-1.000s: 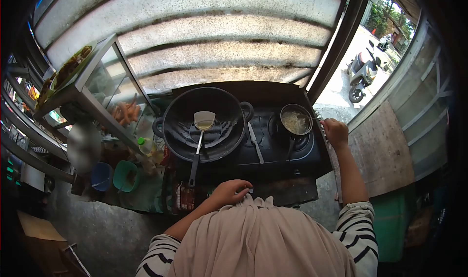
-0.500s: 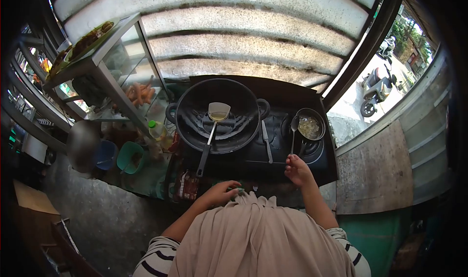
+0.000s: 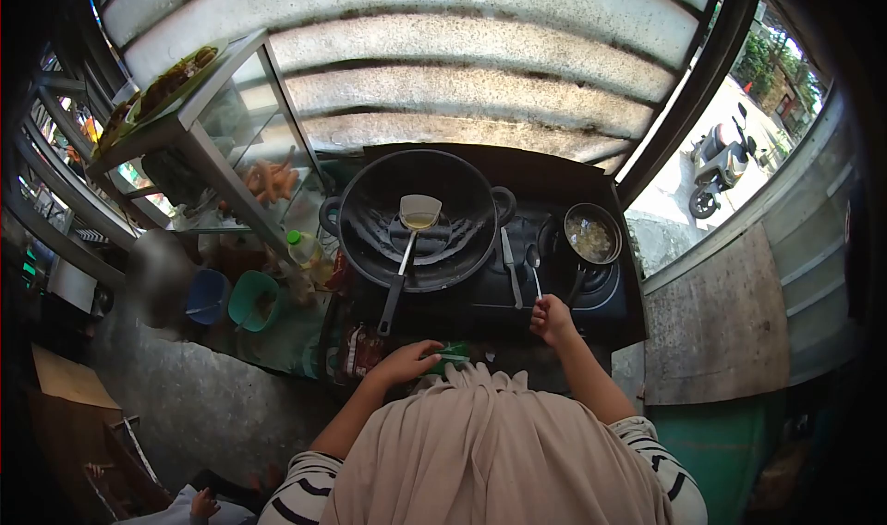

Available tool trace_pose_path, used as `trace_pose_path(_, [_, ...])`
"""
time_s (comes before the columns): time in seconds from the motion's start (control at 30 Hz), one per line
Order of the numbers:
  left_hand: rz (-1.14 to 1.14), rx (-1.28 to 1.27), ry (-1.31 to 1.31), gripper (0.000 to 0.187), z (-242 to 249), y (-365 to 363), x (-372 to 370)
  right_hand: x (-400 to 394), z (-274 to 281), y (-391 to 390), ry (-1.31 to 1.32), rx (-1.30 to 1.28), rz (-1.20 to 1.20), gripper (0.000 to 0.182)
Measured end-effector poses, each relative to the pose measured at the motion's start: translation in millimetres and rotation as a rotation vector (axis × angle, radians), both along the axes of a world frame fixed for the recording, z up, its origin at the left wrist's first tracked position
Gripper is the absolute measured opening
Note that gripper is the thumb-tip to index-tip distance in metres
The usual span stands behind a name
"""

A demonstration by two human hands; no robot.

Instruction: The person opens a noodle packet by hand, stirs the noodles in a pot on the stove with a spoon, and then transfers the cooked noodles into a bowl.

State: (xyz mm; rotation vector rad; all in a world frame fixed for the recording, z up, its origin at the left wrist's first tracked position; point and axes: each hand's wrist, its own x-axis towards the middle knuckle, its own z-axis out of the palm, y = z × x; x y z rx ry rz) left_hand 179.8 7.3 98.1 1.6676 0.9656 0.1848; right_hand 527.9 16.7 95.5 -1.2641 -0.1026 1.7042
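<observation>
My right hand (image 3: 552,320) is closed around the handle of a metal spoon (image 3: 534,261), whose bowl is over the stove (image 3: 471,311) between a knife (image 3: 510,268) and a small pan (image 3: 591,236). Pale chopped pieces lie in that pan on the right burner. A large black wok (image 3: 370,238) occupies the left side of the stove. Inside it rests a spatula (image 3: 397,289) with some yellowish liquid on its blade, its black handle hanging over the rim. My left hand (image 3: 407,363) lies at the stove's front edge with fingers stretched out, beside a green packet (image 3: 452,351).
Left of the stove are a bottle with a green cap (image 3: 303,245), a teal bowl (image 3: 254,300) and a blue bowl (image 3: 207,294). A glass display case (image 3: 231,128) rises behind them. Another person's hand (image 3: 204,504) shows at the lower left.
My right hand has drawn the spoon leftward, away from the small pan's rim. My left hand has shifted slightly left, uncovering more green packet. Another person has appeared at the lower left.
</observation>
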Motion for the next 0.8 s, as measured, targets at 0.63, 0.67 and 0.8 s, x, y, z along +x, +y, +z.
trace_pose_path(0.63, [-0.36, -0.196, -0.074, 0.039, 6.8, 23.9, 149.1, 98.7, 43.2, -144.4, -0.483, 0.271, -0.138, 0.023])
trace_pose_path(0.67, [-0.339, -0.22, -0.093, 0.038, 7.9, 24.4, 158.9, 107.7, 42.8, -154.4, -0.485, 0.268, -0.166, 0.023])
trace_pose_path(0.8, [-0.261, -0.226, -0.109, 0.035, 16.3, 21.7, 197.2, 147.1, 41.3, -188.1, -0.601, 0.236, -0.317, 0.023])
